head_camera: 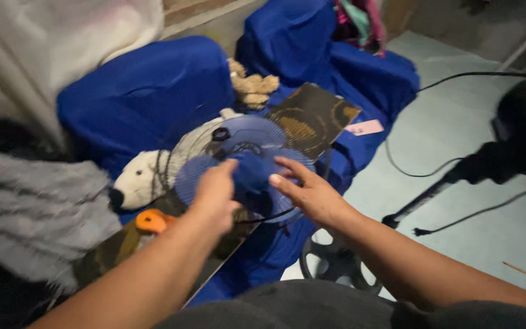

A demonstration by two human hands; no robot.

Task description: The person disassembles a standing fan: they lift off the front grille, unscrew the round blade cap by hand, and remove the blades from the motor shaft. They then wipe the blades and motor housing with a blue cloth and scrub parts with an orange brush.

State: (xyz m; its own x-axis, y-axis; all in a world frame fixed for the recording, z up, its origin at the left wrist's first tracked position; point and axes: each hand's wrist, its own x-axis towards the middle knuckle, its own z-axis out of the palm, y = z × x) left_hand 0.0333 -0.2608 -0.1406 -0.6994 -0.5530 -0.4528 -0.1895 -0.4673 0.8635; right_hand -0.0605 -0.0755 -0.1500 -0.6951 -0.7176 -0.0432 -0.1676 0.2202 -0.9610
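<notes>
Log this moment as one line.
left hand: gripping blue cloth | right hand: open, on blue fan blade | white plush bear beside

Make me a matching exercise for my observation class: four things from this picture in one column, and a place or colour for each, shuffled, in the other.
Things:
1. blue fan blade
2. white plush bear
3. orange tool handle
4. black fan base

Places or colours:
A. on the pale floor, beside the right forearm
B. under both hands
C. left of the blade, black nose
D. below the left forearm, on the board

Pairs: 1-B, 2-C, 3-D, 4-A
</notes>
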